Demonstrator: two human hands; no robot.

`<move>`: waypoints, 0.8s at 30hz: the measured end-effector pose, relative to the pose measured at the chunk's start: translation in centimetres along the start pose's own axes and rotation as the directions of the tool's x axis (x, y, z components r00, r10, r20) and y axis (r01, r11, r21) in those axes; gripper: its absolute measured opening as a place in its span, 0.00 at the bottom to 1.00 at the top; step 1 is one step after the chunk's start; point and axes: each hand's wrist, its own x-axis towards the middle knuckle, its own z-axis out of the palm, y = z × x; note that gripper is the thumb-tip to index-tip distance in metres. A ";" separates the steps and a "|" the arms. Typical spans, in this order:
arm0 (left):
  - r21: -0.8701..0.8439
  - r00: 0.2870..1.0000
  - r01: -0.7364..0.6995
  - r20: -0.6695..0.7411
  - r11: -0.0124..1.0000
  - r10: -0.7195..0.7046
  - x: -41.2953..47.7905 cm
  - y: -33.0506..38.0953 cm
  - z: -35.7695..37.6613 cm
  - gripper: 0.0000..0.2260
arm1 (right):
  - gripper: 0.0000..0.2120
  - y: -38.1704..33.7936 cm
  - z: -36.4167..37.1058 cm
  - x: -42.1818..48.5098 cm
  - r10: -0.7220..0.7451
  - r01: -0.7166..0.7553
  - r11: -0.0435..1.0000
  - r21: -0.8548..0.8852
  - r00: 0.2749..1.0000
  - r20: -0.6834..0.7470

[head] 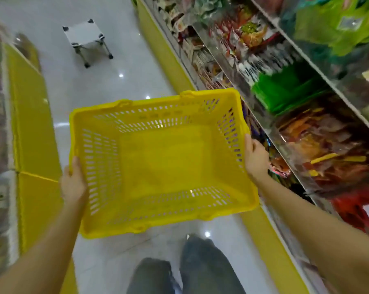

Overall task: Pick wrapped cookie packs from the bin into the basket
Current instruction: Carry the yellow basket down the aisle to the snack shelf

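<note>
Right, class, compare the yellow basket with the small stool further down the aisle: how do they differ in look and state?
The basket is yellow plastic with slotted walls; the stool is pale grey, with a flat top and thin metal legs. The basket is held off the floor, with the left hand and right hand holding opposite sides; the stool stands on the floor untouched. Both carry nothing.
</note>
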 end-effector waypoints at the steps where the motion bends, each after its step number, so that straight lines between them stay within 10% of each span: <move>1: -0.019 1.000 0.009 -0.015 1.000 -0.009 1.4 0.5 0.0 0.27 | 0.19 -1.7 1.1 1.5 -0.018 0.019 1.000 -0.011 1.000 0.020; 24: -0.136 0.987 0.072 -0.135 0.988 -0.090 43.0 17.7 8.2 0.23 | 0.23 -32.4 25.7 34.3 -0.186 0.189 0.981 -0.041 0.979 0.080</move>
